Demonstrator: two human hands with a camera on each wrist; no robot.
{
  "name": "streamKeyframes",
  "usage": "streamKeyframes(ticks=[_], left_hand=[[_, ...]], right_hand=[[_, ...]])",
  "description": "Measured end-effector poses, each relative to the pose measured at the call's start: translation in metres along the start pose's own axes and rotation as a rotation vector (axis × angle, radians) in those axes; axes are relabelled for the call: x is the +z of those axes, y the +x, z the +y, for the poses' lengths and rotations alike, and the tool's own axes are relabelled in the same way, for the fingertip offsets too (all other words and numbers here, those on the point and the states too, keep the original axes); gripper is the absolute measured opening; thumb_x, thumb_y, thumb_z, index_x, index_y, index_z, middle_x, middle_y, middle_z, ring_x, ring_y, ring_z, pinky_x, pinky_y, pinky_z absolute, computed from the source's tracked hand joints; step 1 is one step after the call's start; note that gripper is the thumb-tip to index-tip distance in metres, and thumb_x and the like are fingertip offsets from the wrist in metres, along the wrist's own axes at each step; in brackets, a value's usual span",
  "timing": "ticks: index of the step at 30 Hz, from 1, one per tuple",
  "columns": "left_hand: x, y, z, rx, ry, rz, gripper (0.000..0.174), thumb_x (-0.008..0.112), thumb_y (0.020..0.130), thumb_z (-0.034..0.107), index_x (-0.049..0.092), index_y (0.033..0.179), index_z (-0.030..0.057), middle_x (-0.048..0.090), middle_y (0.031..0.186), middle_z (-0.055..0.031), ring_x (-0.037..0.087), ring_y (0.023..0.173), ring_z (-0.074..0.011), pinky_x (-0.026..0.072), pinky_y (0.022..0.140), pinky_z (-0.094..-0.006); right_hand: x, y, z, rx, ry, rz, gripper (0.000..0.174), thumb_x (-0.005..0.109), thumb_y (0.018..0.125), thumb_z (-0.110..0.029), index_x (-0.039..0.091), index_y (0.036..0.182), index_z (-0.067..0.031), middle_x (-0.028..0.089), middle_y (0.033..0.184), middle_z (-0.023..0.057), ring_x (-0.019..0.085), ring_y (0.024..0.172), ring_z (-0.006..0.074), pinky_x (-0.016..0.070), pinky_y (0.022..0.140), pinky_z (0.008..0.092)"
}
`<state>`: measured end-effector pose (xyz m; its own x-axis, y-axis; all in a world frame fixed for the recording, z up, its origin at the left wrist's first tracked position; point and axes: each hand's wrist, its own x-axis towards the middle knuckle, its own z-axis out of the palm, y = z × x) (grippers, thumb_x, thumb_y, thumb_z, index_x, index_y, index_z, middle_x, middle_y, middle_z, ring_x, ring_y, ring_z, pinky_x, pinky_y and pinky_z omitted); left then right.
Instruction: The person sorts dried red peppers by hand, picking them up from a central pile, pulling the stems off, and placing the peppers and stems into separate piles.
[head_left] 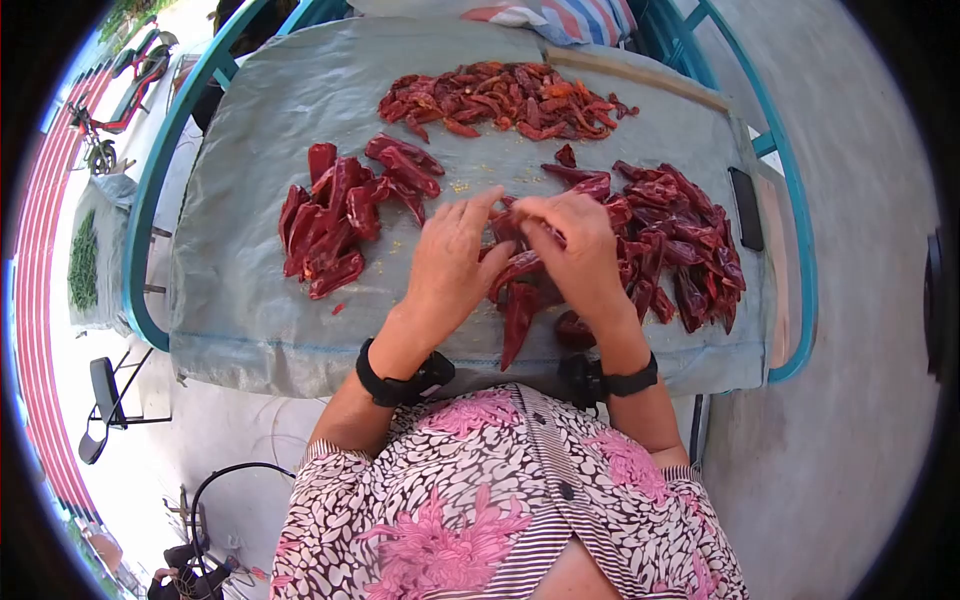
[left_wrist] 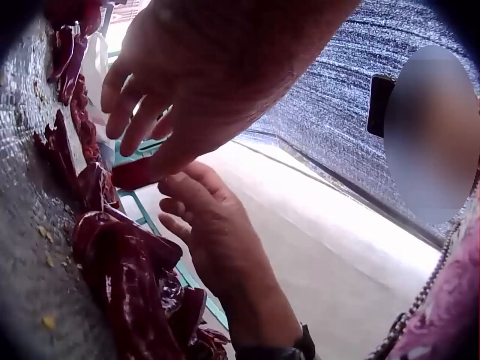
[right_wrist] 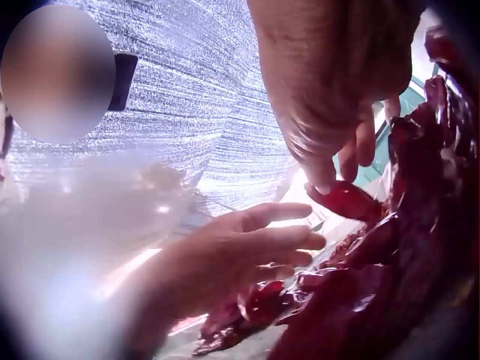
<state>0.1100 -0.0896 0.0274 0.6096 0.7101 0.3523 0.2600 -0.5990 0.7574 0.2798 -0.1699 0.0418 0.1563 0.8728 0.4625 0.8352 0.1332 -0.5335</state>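
Observation:
Both hands meet over dried red chillies on a table covered with grey woven sacking (head_left: 250, 130). My right hand (head_left: 580, 250) (right_wrist: 330, 82) pinches one chilli (right_wrist: 346, 201) between thumb and fingertips, just above the right pile (head_left: 670, 240). My left hand (head_left: 450, 265) (right_wrist: 240, 255) (left_wrist: 202, 82) reaches in beside it, fingers nearly straight and holding nothing. Its fingertips are close to the right hand's. In the left wrist view the right hand (left_wrist: 214, 232) has curled fingers. More chillies (head_left: 518, 310) lie under and between the hands.
A pile of whole chillies (head_left: 335, 215) lies to the left, and a heap of broken pieces (head_left: 505, 100) at the far side. A dark phone (head_left: 746, 208) rests near the right edge. A teal frame (head_left: 795, 260) rims the table. Loose yellow seeds (left_wrist: 46, 259) dot the sacking.

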Motion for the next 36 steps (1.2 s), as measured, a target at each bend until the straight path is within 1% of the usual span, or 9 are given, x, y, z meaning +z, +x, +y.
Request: streamKeyframes(ticks=[5,7,13,14,17,22,29,32,36], left_hand=[[0.004,0.001,-0.01,0.027,-0.086,0.064,0.038,0.072,0.084,-0.003,0.067,0.121,0.0055,0.069,0.107,-0.0117,0.066,0.1,-0.03,0.054,0.086,-0.0389],[-0.002,0.0,-0.017,-0.001,-0.038,0.12,0.036,0.07,0.085,-0.005,0.067,0.118,0.0054,0.069,0.106,-0.0117,0.066,0.1,-0.0294,0.0537,0.086,-0.0381],[-0.037,0.008,-0.033,0.071,0.563,0.337,0.043,0.064,0.084,-0.008,0.07,0.122,0.0112,0.065,0.127,-0.0129,0.054,0.128,-0.036,0.0419,0.108,-0.0464],[-0.036,0.003,-0.033,-0.041,0.684,0.315,0.046,0.067,0.083,-0.003,0.07,0.125,0.0157,0.059,0.138,-0.0114,0.044,0.139,-0.0389,0.0329,0.114,-0.051],[-0.032,-0.003,-0.026,-0.036,0.591,0.251,0.045,0.072,0.08,0.003,0.071,0.123,0.0177,0.057,0.141,-0.01,0.043,0.14,-0.0386,0.0321,0.115,-0.0497],[-0.016,-0.01,-0.007,-0.008,0.332,0.058,0.06,0.079,0.082,0.017,0.058,0.137,0.008,0.065,0.128,-0.009,0.053,0.126,-0.0313,0.0382,0.103,-0.0468],[0.004,-0.01,-0.013,0.009,-0.069,0.011,0.054,0.073,0.091,0.016,0.054,0.14,0.0068,0.073,0.109,-0.0161,0.067,0.096,-0.0383,0.0532,0.084,-0.0487],[-0.01,-0.01,-0.008,-0.059,0.193,0.112,0.051,0.069,0.095,0.01,0.053,0.142,0.0074,0.072,0.101,-0.0205,0.071,0.089,-0.038,0.0556,0.078,-0.0426],[-0.033,0.0,-0.017,-0.162,0.35,0.23,0.053,0.072,0.091,0.008,0.055,0.141,0.0086,0.068,0.114,-0.0191,0.066,0.103,-0.0375,0.0525,0.09,-0.0442]], right_hand=[[0.007,-0.003,-0.007,-0.013,0.135,0.068,0.026,0.071,0.088,-0.009,0.072,0.115,-0.0104,0.072,0.098,0.0052,0.067,0.094,0.0289,0.0467,0.092,0.0438],[0.009,-0.004,-0.004,0.035,-0.031,0.046,0.032,0.072,0.088,-0.012,0.07,0.12,-0.0122,0.071,0.108,0.0042,0.065,0.104,0.0267,0.0429,0.1,0.0474],[0.025,-0.001,0.006,-0.08,-0.397,-0.063,0.035,0.074,0.085,-0.017,0.07,0.12,-0.0147,0.07,0.113,0.002,0.06,0.115,0.0235,0.0305,0.116,0.0589],[0.029,-0.002,0.009,-0.092,-0.408,-0.096,0.033,0.075,0.085,-0.017,0.07,0.118,-0.0147,0.07,0.112,0.002,0.061,0.114,0.0234,0.0298,0.117,0.0598],[0.028,0.0,0.011,-0.077,-0.42,-0.171,0.025,0.075,0.085,-0.017,0.07,0.109,-0.0151,0.07,0.107,0.0017,0.062,0.112,0.0233,0.0296,0.117,0.0603],[0.012,0.003,0.002,-0.015,-0.322,-0.126,0.016,0.075,0.085,-0.017,0.068,0.099,-0.015,0.071,0.1,0.0015,0.065,0.105,0.0244,0.0319,0.114,0.058],[0.0,0.0,-0.012,0.018,-0.102,0.048,0.021,0.076,0.088,-0.02,0.069,0.107,-0.0141,0.072,0.105,0.0031,0.066,0.102,0.0254,0.034,0.112,0.051],[-0.013,0.001,0.006,0.088,-0.216,0.146,0.028,0.075,0.089,-0.022,0.069,0.115,-0.0138,0.072,0.111,0.0053,0.065,0.106,0.0268,0.0348,0.111,0.0492],[-0.026,0.004,0.048,0.193,-0.536,0.172,0.034,0.073,0.092,-0.027,0.067,0.123,-0.0147,0.072,0.116,0.0078,0.063,0.112,0.0289,0.0356,0.109,0.0502]])
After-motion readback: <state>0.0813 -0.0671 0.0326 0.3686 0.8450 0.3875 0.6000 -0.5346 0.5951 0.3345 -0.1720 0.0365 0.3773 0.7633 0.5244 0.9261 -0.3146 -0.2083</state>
